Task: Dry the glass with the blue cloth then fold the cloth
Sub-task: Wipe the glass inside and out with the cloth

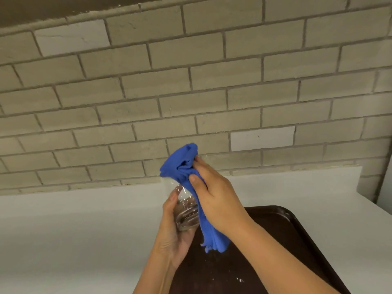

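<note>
The person is holding the glass (186, 211) up in the air, above the near edge of the dark brown tray (282, 236) that is lying on the pale counter (74, 225). The left hand (176, 236) is cupping the glass from below, its fingers (172, 198) wrapping around the base and lower wall. The right hand (214, 196) is gripping the blue cloth (182, 166), its fingers pressing together on a bunched fold near the glass's mouth, while the rest of the cloth is trailing down past the wrist and hanging free over the tray. The upper bunch is sitting at the rim; whether it is reaching inside cannot be told.

The drying step appears to be underway, with folding not yet begun. Droplets seem to be clinging to the clear wall, so the next move is likely calling for working the cloth around the glass while the left hand is steadying it, then setting the glass down so both hands are free for folding.
</note>
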Demonstrator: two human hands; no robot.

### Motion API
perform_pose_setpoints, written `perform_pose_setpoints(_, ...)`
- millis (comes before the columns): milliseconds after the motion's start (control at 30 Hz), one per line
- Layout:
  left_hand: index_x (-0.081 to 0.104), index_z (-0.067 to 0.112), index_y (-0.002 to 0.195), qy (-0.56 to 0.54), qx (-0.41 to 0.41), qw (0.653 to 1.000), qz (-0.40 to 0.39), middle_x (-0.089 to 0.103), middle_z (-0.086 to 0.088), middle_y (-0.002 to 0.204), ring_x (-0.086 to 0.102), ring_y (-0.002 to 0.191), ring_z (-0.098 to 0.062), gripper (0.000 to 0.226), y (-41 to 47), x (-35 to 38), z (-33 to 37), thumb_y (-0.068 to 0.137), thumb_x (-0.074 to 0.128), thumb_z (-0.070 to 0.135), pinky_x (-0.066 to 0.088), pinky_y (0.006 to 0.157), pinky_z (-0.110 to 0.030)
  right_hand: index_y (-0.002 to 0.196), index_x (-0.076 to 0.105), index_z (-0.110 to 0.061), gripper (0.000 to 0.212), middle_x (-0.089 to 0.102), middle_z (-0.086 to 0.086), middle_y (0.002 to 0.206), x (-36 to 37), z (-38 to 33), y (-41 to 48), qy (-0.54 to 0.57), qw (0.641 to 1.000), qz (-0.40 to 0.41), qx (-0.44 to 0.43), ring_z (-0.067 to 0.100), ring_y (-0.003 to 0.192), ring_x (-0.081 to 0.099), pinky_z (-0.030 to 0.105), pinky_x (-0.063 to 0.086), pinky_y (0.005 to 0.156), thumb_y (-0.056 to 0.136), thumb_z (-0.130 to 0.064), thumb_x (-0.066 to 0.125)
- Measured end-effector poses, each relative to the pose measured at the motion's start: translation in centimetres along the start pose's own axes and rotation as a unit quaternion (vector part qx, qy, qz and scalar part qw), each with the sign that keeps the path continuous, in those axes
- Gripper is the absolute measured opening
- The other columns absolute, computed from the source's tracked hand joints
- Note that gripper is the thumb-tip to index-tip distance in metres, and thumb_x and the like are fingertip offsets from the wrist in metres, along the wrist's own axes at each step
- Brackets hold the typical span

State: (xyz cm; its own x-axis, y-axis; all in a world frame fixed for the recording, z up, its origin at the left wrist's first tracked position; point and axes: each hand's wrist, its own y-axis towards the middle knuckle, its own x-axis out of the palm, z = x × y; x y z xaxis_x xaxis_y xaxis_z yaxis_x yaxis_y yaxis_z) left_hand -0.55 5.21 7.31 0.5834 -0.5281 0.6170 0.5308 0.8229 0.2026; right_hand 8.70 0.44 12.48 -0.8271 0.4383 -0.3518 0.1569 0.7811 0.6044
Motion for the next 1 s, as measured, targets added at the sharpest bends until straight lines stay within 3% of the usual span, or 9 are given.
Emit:
perform_pose_setpoints(167, 0.064, 0.012, 0.111, -0.028, -0.049, 0.997, -0.044, 0.073, -0.017, 0.09, 0.068, 0.08, -0.029, 0.085, 0.1, 0.1, 0.2, 0.036, 0.082, 0.048, 0.059, 0.07, -0.038, 0.106, 0.055, -0.017, 0.027, 0.059, 0.001, 0.092, -0.7, 0.4, 3.4, 0.073, 0.989, 0.056, 0.113, 0.01, 0.079, 0.053, 0.021, 0.041, 0.068, 0.095, -0.026, 0.032)
perform_pose_setpoints(300, 0.067, 0.013, 0.108, -0.015, -0.055, 0.997, -0.059, 0.07, -0.014, 0.085, 0.064, 0.076, -0.026, 0.08, 0.4, 0.1, -0.1, 0.037, 0.083, 0.047, 0.057, 0.069, -0.037, 0.075, 0.058, -0.018, 0.032, 0.059, 0.002, 0.067, -0.5, 2.5, 2.0, 0.222, 0.929, 0.087, 0.282, 0.011, 0.055, 0.054, 0.016, 0.044, 0.045, 0.094, -0.033, 0.036)
perform_pose_setpoints(400, 0.065, 0.017, 0.112, 0.04, -0.075, 0.996, -0.04, 0.072, -0.008, 0.083, 0.067, 0.072, -0.02, 0.076, 0.5, 0.0, -0.6, 0.043, 0.081, 0.042, 0.057, 0.064, -0.031, 0.076, 0.059, -0.012, 0.027, 0.059, 0.006, 0.062, 0.0, 3.6, -0.6, 0.319, 0.867, 0.128, 0.36, 0.012, 0.042, 0.059, 0.018, 0.044, 0.035, 0.092, -0.028, 0.044)
perform_pose_setpoints(467, 0.053, 0.025, 0.125, 0.093, -0.091, 0.991, -0.025, 0.074, -0.003, 0.084, 0.069, 0.074, -0.017, 0.076, 0.5, 0.1, -0.9, 0.053, 0.072, 0.039, 0.056, 0.064, -0.029, 0.086, 0.058, -0.007, 0.024, 0.06, 0.009, 0.069, -0.1, 4.2, -1.9, 0.347, 0.86, 0.136, 0.348, 0.009, 0.044, 0.061, 0.019, 0.048, 0.04, 0.092, -0.024, 0.043)
perform_pose_setpoints(567, 0.04, 0.034, 0.134, 0.261, -0.073, 0.962, 0.018, 0.071, 0.004, 0.081, 0.066, 0.073, -0.013, 0.071, 0.6, 1.3, -0.9, 0.067, 0.063, 0.04, 0.051, 0.067, -0.028, 0.091, 0.057, -0.01, 0.024, 0.061, 0.011, 0.085, -0.8, 4.5, -2.8, 0.359, 0.852, 0.165, 0.344, 0.02, 0.071, 0.061, 0.034, 0.052, 0.067, 0.094, -0.025, 0.039)
perform_pose_setpoints(700, 0.042, 0.037, 0.127, 0.466, 0.047, 0.88, 0.081, 0.054, 0.005, 0.093, 0.057, 0.078, -0.009, 0.056, 0.8, 3.0, 0.0, 0.077, 0.064, 0.037, 0.045, 0.06, -0.016, 0.083, 0.055, 0.0, 0.029, 0.055, 0.016, 0.068, -2.0, 3.8, -3.1, 0.397, 0.797, 0.173, 0.421, 0.026, 0.057, 0.053, 0.03, 0.049, 0.046, 0.094, -0.024, 0.042)
perform_pose_setpoints(800, 0.05, 0.034, 0.118, 0.54, 0.096, 0.833, 0.078, 0.058, 0.004, 0.108, 0.057, 0.082, -0.003, 0.043, 0.0, 4.0, 0.5, 0.077, 0.062, 0.039, 0.043, 0.055, -0.007, 0.091, 0.054, 0.0, 0.028, 0.057, 0.014, 0.072, -1.9, 3.8, -3.2, 0.37, 0.824, 0.175, 0.392, 0.024, 0.063, 0.055, 0.03, 0.05, 0.051, 0.095, -0.023, 0.038)
perform_pose_setpoints(900, 0.036, 0.023, 0.137, 0.582, 0.065, 0.808, 0.065, 0.051, -0.002, 0.133, 0.056, 0.11, -0.013, 0.071, -0.3, 4.9, 0.3, 0.076, 0.06, 0.05, 0.043, 0.077, -0.017, 0.096, 0.059, -0.006, 0.031, 0.062, 0.019, 0.083, -1.7, 3.2, -3.4, 0.365, 0.846, 0.193, 0.338, 0.033, 0.078, 0.062, 0.046, 0.053, 0.075, 0.093, -0.031, 0.041)
perform_pose_setpoints(1000, 0.017, 0.022, 0.144, 0.576, -0.006, 0.814, 0.076, 0.045, -0.002, 0.139, 0.053, 0.114, -0.015, 0.112, 0.0, 5.6, 0.2, 0.052, 0.055, 0.073, 0.041, 0.081, -0.023, 0.086, 0.061, -0.032, 0.021, 0.067, 0.003, 0.079, -1.5, 2.4, -3.2, 0.284, 0.904, 0.186, 0.259, 0.016, 0.073, 0.068, 0.034, 0.055, 0.071, 0.092, -0.03, 0.041)
